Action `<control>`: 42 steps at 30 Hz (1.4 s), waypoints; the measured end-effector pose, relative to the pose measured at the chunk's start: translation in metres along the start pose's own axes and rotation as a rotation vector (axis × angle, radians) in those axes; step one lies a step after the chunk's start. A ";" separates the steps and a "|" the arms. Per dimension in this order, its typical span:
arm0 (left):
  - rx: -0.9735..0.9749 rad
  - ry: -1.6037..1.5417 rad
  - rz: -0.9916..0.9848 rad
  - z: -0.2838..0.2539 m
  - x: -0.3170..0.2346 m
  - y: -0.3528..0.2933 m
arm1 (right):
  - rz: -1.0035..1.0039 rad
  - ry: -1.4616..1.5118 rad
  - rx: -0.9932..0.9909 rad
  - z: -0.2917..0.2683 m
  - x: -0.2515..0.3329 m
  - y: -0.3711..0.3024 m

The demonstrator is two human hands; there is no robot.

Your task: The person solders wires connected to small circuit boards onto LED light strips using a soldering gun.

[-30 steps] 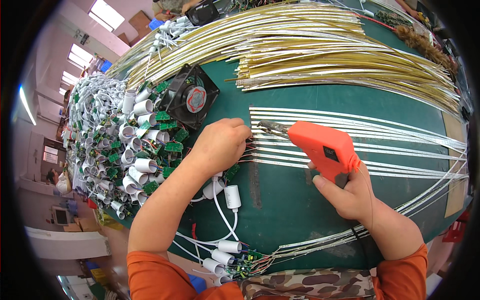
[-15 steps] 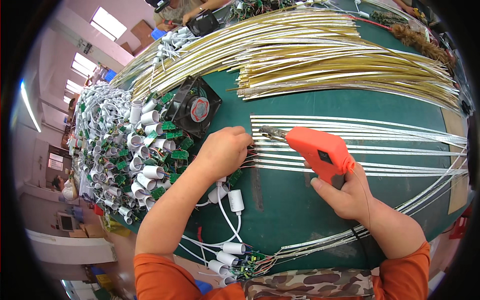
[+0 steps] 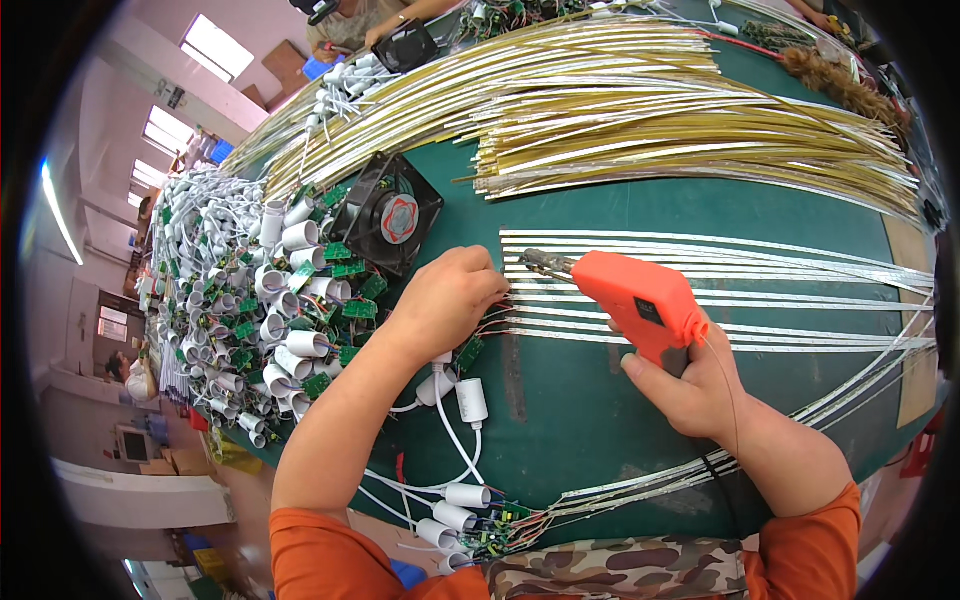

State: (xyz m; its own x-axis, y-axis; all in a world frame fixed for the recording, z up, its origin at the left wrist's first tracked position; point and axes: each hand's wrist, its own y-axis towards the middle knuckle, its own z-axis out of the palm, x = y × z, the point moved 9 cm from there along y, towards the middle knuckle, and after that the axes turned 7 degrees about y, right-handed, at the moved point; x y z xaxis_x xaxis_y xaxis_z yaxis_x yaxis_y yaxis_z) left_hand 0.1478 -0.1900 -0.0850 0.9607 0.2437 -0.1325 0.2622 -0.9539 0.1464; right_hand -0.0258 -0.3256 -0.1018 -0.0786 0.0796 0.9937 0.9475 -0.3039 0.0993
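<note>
My right hand (image 3: 690,385) grips an orange pistol-shaped soldering gun (image 3: 635,300), its metal tip (image 3: 535,262) pointing left over the ends of several white light strips (image 3: 720,290) lying side by side on the green table (image 3: 600,410). My left hand (image 3: 445,300) rests on the strip ends with fingers closed on thin wires and a small green circuit board (image 3: 470,352). White cylindrical caps (image 3: 470,400) on white cables lie just below that hand.
A heap of white caps and green boards (image 3: 260,310) fills the left side, with a black fan (image 3: 392,215) beside it. Bundles of yellow strips (image 3: 650,110) lie across the far table. Finished wired caps (image 3: 465,520) sit at the near edge. Another person's hands (image 3: 385,20) show at the top.
The soldering gun and my right hand have shifted slightly left toward the strip ends. My left hand stays on the wires at the strip ends.
</note>
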 end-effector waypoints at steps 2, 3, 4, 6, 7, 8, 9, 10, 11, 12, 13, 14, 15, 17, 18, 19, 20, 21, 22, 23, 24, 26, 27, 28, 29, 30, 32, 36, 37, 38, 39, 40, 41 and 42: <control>-0.001 0.010 -0.054 0.002 0.004 0.001 | -0.009 -0.006 0.002 0.000 -0.002 0.000; 0.000 0.007 -0.056 0.003 0.004 0.002 | -0.019 -0.012 0.002 0.000 -0.002 0.000; -0.015 0.020 -0.049 0.004 0.003 0.003 | -0.016 -0.013 0.004 0.000 -0.001 0.000; -0.029 0.033 -0.046 0.004 0.004 0.004 | 0.003 -0.036 0.011 0.001 0.000 0.000; -0.018 0.054 -0.050 0.005 0.004 0.004 | 0.006 -0.036 0.014 0.001 -0.001 0.001; -0.007 0.075 -0.051 0.006 0.005 0.004 | -0.002 -0.047 0.015 0.001 -0.001 0.001; -0.007 0.073 -0.052 0.007 0.005 0.004 | -0.011 -0.058 0.016 0.001 0.000 0.001; 0.002 0.088 -0.055 0.008 0.006 0.004 | -0.009 -0.059 0.017 0.001 -0.001 0.001; 0.011 0.104 -0.058 0.009 0.006 0.003 | -0.002 -0.080 0.031 0.002 -0.001 0.000; 0.012 0.103 -0.061 0.009 0.006 0.003 | 0.004 -0.101 0.044 0.003 -0.002 0.000; 0.004 0.101 -0.071 0.008 0.007 0.003 | 0.005 -0.101 0.046 0.003 -0.002 0.000; -0.004 0.099 -0.079 0.008 0.007 0.003 | 0.016 -0.097 0.058 0.004 -0.003 0.000; -0.005 0.097 -0.079 0.009 0.008 0.004 | 0.027 -0.093 0.071 0.005 -0.005 0.000; -0.016 0.089 -0.075 0.009 0.008 0.004 | 0.033 -0.107 0.078 0.006 -0.002 0.000; -0.016 0.089 -0.076 0.009 0.007 0.004 | 0.038 -0.119 0.085 0.007 -0.001 0.000; -0.012 0.095 -0.078 0.008 0.006 0.004 | 0.038 -0.119 0.086 0.007 0.000 0.000; -0.009 0.101 -0.079 0.009 0.006 0.004 | 0.045 -0.100 0.082 0.008 -0.001 0.000; -0.009 0.100 -0.078 0.009 0.006 0.004 | 0.053 -0.081 0.079 0.008 -0.001 0.000; -0.006 0.104 -0.075 0.010 0.005 0.004 | 0.054 -0.082 0.078 0.008 -0.002 0.000; -0.002 0.108 -0.072 0.010 0.005 0.004 | 0.025 -0.107 0.076 0.008 0.000 0.000; -0.002 0.108 -0.071 0.010 0.004 0.004 | -0.004 -0.132 0.073 0.008 0.002 0.000; 0.004 0.121 -0.061 0.010 0.003 0.004 | -0.006 -0.119 0.073 0.008 0.001 0.000; 0.004 0.121 -0.060 0.011 0.003 0.004 | -0.008 -0.106 0.073 0.009 0.000 0.000; 0.002 0.122 -0.056 0.011 0.002 0.004 | -0.008 -0.106 0.073 0.009 -0.001 0.000; -0.001 0.123 -0.051 0.011 0.002 0.004 | -0.010 -0.119 0.073 0.009 -0.002 0.000; -0.001 0.123 -0.051 0.011 0.002 0.004 | -0.013 -0.132 0.073 0.009 -0.003 0.000; 0.003 0.125 -0.053 0.012 0.002 0.005 | -0.016 -0.147 0.072 0.009 -0.003 0.000; 0.005 0.135 -0.049 0.012 0.003 0.006 | 0.017 -0.159 0.071 0.009 -0.006 0.000; 0.010 0.130 -0.056 0.013 0.003 0.007 | 0.016 -0.159 0.071 0.009 -0.005 -0.001; 0.015 0.125 -0.064 0.013 0.004 0.006 | 0.014 -0.148 0.063 0.009 -0.004 0.000; 0.013 0.126 -0.066 0.013 0.004 0.006 | 0.012 -0.138 0.056 0.008 -0.003 0.000; 0.016 0.131 -0.069 0.014 0.005 0.006 | 0.009 -0.138 0.057 0.008 -0.002 -0.001; 0.019 0.135 -0.073 0.015 0.005 0.006 | 0.032 -0.092 0.049 0.006 -0.003 -0.002; 0.017 0.136 -0.074 0.014 0.004 0.007 | 0.054 -0.045 0.041 0.004 -0.005 -0.003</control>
State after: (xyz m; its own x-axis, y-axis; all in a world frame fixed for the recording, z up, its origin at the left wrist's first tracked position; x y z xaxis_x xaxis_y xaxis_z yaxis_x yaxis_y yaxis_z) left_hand 0.1525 -0.1978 -0.0987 0.9427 0.3336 -0.0084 0.3320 -0.9351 0.1240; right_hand -0.0268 -0.3213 -0.1069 -0.0140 0.1074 0.9941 0.9620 -0.2697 0.0427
